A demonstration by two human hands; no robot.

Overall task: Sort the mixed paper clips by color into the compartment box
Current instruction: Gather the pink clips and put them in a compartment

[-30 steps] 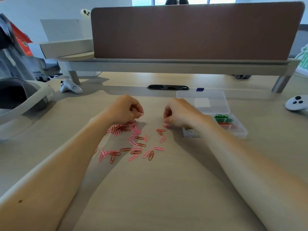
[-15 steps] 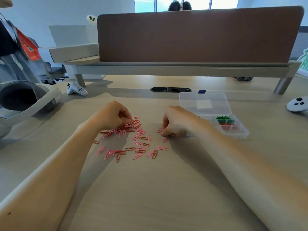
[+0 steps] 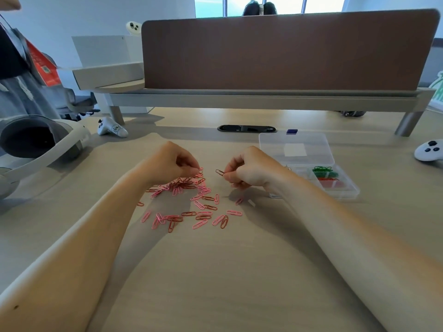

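Several pink and red paper clips [image 3: 191,207] lie scattered on the wooden desk in front of me. My left hand [image 3: 172,162] hovers over the far end of the pile with its fingertips pinching a pink clip [image 3: 199,169]. My right hand [image 3: 249,168] is raised just above the desk and pinches a dark red clip [image 3: 219,172] that sticks out to the left. The clear compartment box [image 3: 345,195] sits to the right, lid open, with green clips [image 3: 324,170] and red clips [image 3: 328,179] in its cells.
A white headset [image 3: 40,142] lies at the left edge, a white controller [image 3: 111,128] behind it and another controller [image 3: 429,149] at the far right. A brown divider panel [image 3: 287,51] on a raised shelf closes off the back. A cable slot [image 3: 247,128] sits mid-desk.
My right hand has lifted off the desk with a dark red clip pinched in its fingertips. My left hand has stayed at the far end of the pile, picking at clips.
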